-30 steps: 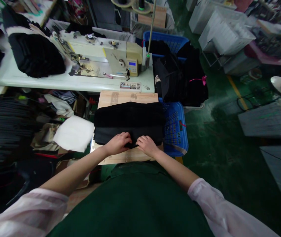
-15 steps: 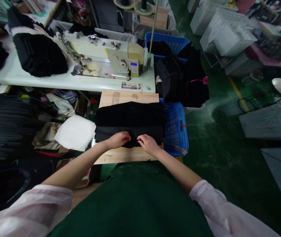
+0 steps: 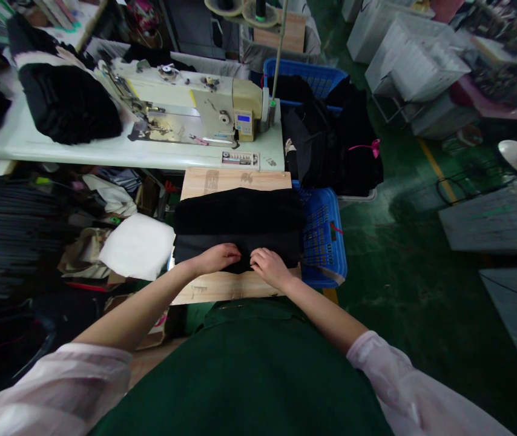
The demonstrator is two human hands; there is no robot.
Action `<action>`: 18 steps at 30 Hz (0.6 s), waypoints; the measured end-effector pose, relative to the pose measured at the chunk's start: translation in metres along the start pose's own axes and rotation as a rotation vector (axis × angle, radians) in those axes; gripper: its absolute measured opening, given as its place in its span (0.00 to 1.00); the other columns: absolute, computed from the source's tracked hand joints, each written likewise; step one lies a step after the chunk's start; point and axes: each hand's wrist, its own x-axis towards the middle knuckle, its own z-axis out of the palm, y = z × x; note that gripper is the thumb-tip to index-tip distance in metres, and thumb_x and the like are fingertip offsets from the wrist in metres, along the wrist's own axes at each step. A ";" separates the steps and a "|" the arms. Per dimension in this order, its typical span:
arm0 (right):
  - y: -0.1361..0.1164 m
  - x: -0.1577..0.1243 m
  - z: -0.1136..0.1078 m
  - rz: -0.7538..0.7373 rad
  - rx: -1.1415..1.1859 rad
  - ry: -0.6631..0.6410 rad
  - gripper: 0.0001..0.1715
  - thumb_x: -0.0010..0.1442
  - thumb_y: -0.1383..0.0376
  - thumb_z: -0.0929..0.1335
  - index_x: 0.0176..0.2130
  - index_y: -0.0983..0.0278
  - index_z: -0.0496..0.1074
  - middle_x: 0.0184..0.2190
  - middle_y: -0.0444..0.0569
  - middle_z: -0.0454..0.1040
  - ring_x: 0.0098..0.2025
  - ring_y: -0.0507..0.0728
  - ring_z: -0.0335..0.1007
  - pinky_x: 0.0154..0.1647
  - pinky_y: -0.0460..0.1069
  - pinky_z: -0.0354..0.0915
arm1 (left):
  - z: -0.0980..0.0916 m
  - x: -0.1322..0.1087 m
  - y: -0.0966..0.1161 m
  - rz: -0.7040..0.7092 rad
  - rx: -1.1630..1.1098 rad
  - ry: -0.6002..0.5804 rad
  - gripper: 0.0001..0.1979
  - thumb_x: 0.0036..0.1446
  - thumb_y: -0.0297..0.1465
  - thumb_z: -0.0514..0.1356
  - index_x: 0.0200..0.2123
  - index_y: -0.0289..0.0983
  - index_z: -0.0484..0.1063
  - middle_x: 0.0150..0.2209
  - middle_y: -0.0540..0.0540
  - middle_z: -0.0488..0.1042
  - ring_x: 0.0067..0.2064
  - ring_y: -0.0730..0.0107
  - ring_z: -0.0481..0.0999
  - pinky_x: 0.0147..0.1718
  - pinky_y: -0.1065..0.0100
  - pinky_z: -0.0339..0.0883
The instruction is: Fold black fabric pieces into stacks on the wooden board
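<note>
Black fabric pieces [image 3: 240, 212] lie across a wooden board [image 3: 222, 287] in front of me, with a smoother dark grey-black strip along the near side. My left hand [image 3: 218, 257] rests at the near edge of this fabric, fingers closed together in a pinch on it. A short gap to the right, my right hand [image 3: 268, 266] is also closed, fingers curled and pinching the same near edge. The fingertips of both hands point toward each other; exactly how much cloth lies between them is hidden.
Beyond the board stands a sewing machine [image 3: 186, 100] on a pale table [image 3: 149, 151] with a black fabric stack [image 3: 70, 103]. Right of the board is a blue basket [image 3: 324, 236]; behind it, another blue crate [image 3: 331, 75] holds black fabric. A white sheet [image 3: 138, 245] lies at left.
My right hand has shifted slightly left, and its fingers are curled a little more. My left hand and the fabric stay almost the same; the view moved slightly.
</note>
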 end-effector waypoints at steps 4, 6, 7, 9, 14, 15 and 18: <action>-0.003 -0.005 0.000 -0.032 -0.093 0.068 0.04 0.61 0.69 0.68 0.33 0.63 0.74 0.49 0.55 0.71 0.53 0.60 0.63 0.51 0.55 0.64 | -0.004 0.003 0.009 -0.119 0.001 0.248 0.15 0.62 0.38 0.49 0.34 0.36 0.70 0.31 0.47 0.73 0.34 0.67 0.73 0.37 0.67 0.67; -0.006 -0.008 -0.001 -0.043 -0.137 0.157 0.08 0.62 0.69 0.66 0.33 0.62 0.74 0.52 0.53 0.69 0.57 0.60 0.59 0.57 0.58 0.60 | -0.008 0.003 0.018 -0.120 0.032 0.312 0.15 0.64 0.38 0.47 0.36 0.37 0.69 0.32 0.48 0.73 0.34 0.68 0.73 0.36 0.67 0.67; -0.007 -0.010 -0.002 -0.045 -0.156 0.202 0.10 0.63 0.69 0.65 0.33 0.61 0.75 0.53 0.52 0.69 0.59 0.60 0.57 0.59 0.59 0.57 | -0.010 0.002 0.023 -0.101 0.061 0.315 0.15 0.65 0.38 0.47 0.36 0.37 0.69 0.33 0.48 0.74 0.34 0.68 0.73 0.37 0.67 0.67; -0.010 -0.011 -0.005 -0.048 -0.179 0.266 0.12 0.65 0.69 0.64 0.34 0.59 0.75 0.54 0.49 0.69 0.61 0.59 0.55 0.63 0.59 0.52 | -0.013 -0.003 0.033 -0.030 0.145 0.278 0.15 0.65 0.37 0.47 0.37 0.37 0.70 0.34 0.46 0.74 0.36 0.67 0.74 0.39 0.66 0.67; -0.010 -0.009 -0.012 -0.059 -0.185 0.221 0.13 0.67 0.68 0.61 0.40 0.56 0.74 0.50 0.45 0.73 0.54 0.56 0.60 0.60 0.56 0.52 | -0.008 -0.018 0.037 0.221 0.428 0.120 0.13 0.61 0.37 0.56 0.45 0.36 0.71 0.42 0.41 0.75 0.44 0.61 0.74 0.43 0.62 0.68; -0.010 -0.008 -0.014 -0.074 -0.190 0.192 0.14 0.68 0.68 0.61 0.41 0.56 0.74 0.48 0.45 0.74 0.52 0.56 0.61 0.58 0.56 0.53 | -0.007 -0.020 0.034 0.242 0.481 0.114 0.12 0.61 0.35 0.57 0.46 0.36 0.71 0.42 0.41 0.76 0.44 0.61 0.75 0.43 0.62 0.68; -0.009 -0.005 -0.019 -0.083 -0.192 0.157 0.12 0.68 0.67 0.61 0.42 0.58 0.73 0.47 0.46 0.74 0.49 0.56 0.62 0.56 0.56 0.53 | -0.007 -0.020 0.027 0.232 0.594 0.145 0.12 0.62 0.27 0.53 0.46 0.36 0.73 0.40 0.41 0.77 0.40 0.63 0.77 0.41 0.63 0.69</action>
